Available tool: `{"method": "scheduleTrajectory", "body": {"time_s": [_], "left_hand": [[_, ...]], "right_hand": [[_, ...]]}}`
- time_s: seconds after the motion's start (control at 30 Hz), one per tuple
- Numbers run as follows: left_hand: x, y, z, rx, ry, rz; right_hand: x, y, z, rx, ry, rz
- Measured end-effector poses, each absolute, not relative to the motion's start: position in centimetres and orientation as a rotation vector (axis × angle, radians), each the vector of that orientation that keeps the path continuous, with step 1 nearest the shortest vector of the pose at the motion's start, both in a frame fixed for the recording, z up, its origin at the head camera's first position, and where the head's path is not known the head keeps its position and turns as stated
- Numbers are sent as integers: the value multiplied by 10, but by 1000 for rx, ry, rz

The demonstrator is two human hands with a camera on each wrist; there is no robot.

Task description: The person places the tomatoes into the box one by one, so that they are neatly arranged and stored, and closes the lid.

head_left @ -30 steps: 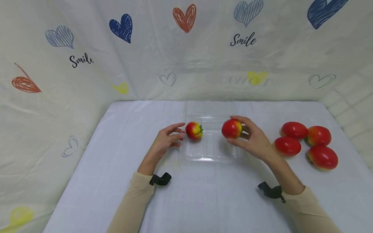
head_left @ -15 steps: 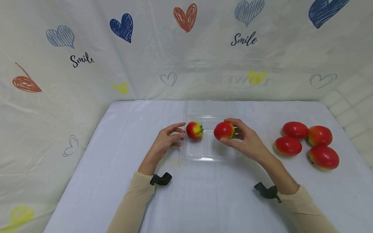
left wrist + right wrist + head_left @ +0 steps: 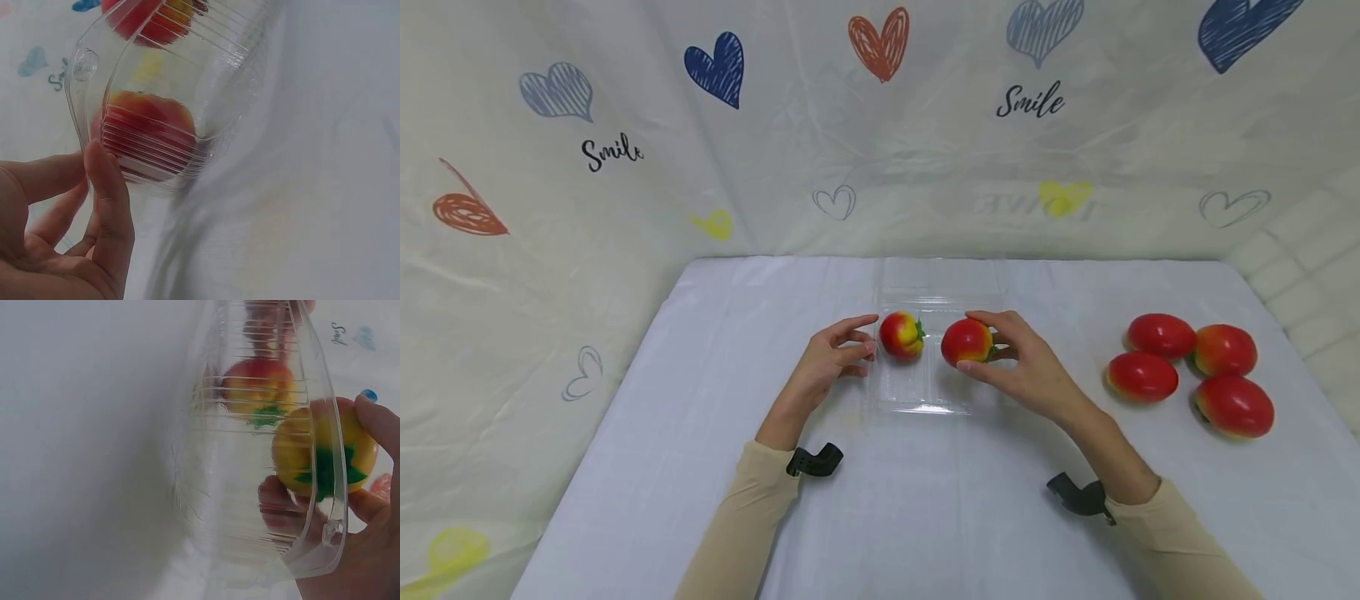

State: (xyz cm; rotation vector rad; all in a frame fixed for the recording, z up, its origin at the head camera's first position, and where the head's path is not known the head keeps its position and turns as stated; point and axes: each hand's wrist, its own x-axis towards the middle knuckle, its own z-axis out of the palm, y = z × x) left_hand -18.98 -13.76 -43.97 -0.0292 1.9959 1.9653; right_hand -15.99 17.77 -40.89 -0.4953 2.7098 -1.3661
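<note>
A clear plastic clamshell box (image 3: pixel 925 409) lies with its lid opened back. My left hand (image 3: pixel 822 368) pinches the box's left rim between thumb and finger, as the left wrist view shows. One red-and-yellow tomato (image 3: pixel 901 337) with a green calyx sits in the box's left side, near those fingers. My right hand (image 3: pixel 1026 373) grips a second tomato (image 3: pixel 966 342) between thumb and fingers, over the right part of the box. In the right wrist view this held tomato (image 3: pixel 356 440) shows its yellow end and green leaves; whether it touches the box floor I cannot tell.
Several red tomatoes (image 3: pixel 1142 377) lie grouped on the white tablecloth (image 3: pixel 895 517) to the right of the box. A curtain (image 3: pixel 925 142) printed with hearts hangs behind the table. Black straps (image 3: pixel 815 460) with wrist devices sit on both forearms.
My right hand has carried the held tomato leftward and slightly toward me over the box, nearer to the first tomato. The left hand stays at the rim.
</note>
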Motion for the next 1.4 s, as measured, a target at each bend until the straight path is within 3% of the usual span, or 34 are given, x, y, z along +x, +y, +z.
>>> {"method": "scheduleTrajectory", "body": {"time_s": [1.4], "left_hand": [[-190,-135,-436,-84,2014,1944]], "right_hand": [[-155,142,-413,-553,2575,-1341]]}}
